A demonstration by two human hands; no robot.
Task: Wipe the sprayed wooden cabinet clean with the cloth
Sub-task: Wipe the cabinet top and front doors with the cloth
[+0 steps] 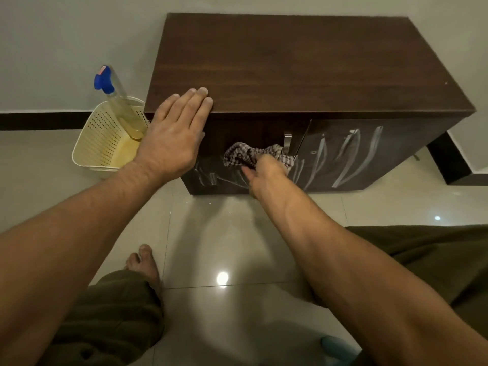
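A low dark-brown wooden cabinet (290, 64) stands against the wall. Its two front doors carry pale streaks of spray, most plainly on the right door (351, 157). My left hand (171, 136) rests flat on the front left corner of the cabinet top, fingers straight. My right hand (264, 173) grips a bunched checked cloth (245, 155) and holds it against the left door, just left of the metal handle (287, 141).
A cream perforated basket (103, 143) stands on the floor left of the cabinet, with a spray bottle with a blue trigger (111, 85) leaning in it. Glossy floor tiles (224, 247) lie in front. My bare foot (144, 265) and knees are below.
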